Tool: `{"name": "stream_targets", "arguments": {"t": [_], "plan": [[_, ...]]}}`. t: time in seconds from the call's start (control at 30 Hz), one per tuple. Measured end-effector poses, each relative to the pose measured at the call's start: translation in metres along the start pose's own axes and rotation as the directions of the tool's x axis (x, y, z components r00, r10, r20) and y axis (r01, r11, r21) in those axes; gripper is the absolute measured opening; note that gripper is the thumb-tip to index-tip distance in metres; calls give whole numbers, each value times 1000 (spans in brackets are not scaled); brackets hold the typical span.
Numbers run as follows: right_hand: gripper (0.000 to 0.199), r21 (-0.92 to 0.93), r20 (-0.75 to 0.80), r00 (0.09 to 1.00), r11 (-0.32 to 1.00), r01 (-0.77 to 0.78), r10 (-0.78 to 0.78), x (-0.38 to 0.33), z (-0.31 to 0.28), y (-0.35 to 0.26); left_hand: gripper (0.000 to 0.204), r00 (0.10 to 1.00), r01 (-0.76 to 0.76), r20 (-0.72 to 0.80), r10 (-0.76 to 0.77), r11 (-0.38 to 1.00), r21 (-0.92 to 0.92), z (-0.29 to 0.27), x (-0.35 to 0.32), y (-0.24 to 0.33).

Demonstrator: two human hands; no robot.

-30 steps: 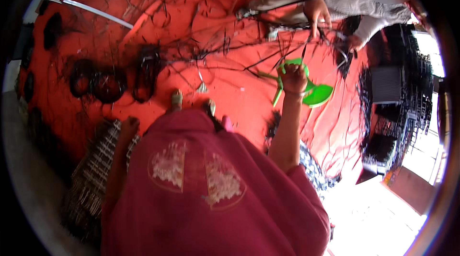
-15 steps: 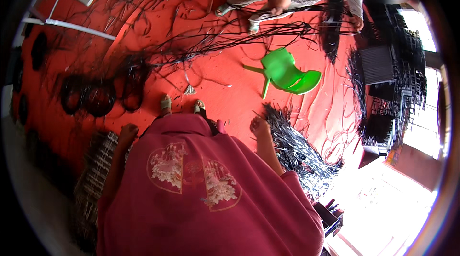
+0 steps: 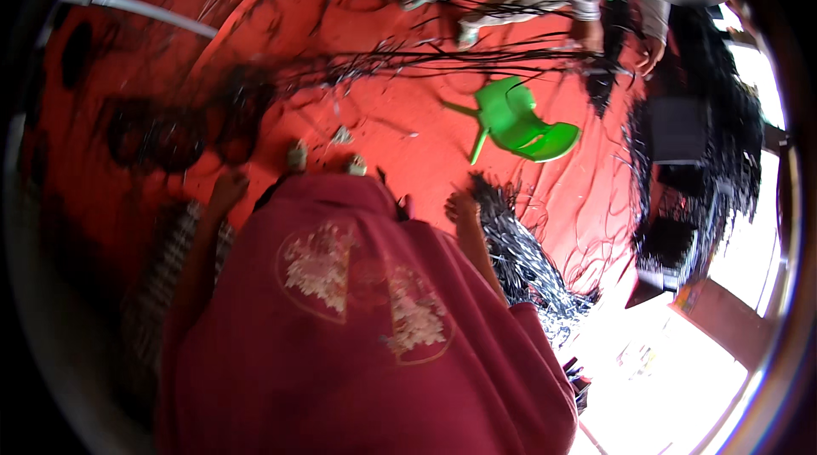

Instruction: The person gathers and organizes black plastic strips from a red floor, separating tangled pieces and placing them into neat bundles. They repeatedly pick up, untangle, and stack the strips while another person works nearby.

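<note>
Both my arms hang at my sides, clear of the red top I wear. My left hand (image 3: 228, 190) is smeared by motion, its fingers hard to make out; no object shows in it. It is nearest a dark stack of woven-looking pieces (image 3: 174, 238). My right hand (image 3: 462, 206) hangs with fingers loosely apart and nothing visible in it, beside a heap of black and silvery strips (image 3: 532, 263). Further ahead, a co-worker's hands (image 3: 587, 35) are at long black strips (image 3: 400, 61) stretched across the floor.
A green plastic chair (image 3: 515, 123) lies tipped on the red floor (image 3: 383, 127) ahead right. Black coils (image 3: 157, 138) are at the left. Dark stacked strips and boxes (image 3: 681, 136) line the right side. A white bar (image 3: 157, 14) is at upper left.
The whole view has shifted slightly. The co-worker's hand has moved right along the black strips. My hands still hang at my sides, the right one's fingers looking looser.
</note>
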State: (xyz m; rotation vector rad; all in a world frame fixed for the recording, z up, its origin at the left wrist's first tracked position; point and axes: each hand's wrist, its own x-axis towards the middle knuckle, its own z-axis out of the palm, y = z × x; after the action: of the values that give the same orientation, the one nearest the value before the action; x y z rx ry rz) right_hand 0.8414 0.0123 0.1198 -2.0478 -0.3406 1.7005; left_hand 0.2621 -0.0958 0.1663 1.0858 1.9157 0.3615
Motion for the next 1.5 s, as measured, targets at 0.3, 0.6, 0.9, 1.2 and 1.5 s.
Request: {"name": "stream_targets", "arguments": {"t": [0.3, 0.6, 0.9, 1.2, 1.5], "plan": [[9, -181, 17, 999, 982, -46, 50, 19, 17, -26, 22, 657, -753, -410, 632, 565, -337, -140, -84, 286], [11, -248, 130, 991, 968, 38, -6, -10, 138, -78, 15, 947, -161, -319, -32, 814, -558, -122, -7, 105], [17, -475, 170, 983, 880, 21, 68, -14, 272, -59, 15, 993, 112, 47, -107, 984, -137, -57, 56, -63], [21, -649, 691, 658, 144, 747, -299, 183, 434, -26, 35, 922, 22, 365, -126, 961, 277, 29, 137, -137], [28, -769, 591, 672, -60, 637, -446, 413, 543, -2, 37, 930, 148, 297, -216, 960, 237, 127, 142, -167]]}}
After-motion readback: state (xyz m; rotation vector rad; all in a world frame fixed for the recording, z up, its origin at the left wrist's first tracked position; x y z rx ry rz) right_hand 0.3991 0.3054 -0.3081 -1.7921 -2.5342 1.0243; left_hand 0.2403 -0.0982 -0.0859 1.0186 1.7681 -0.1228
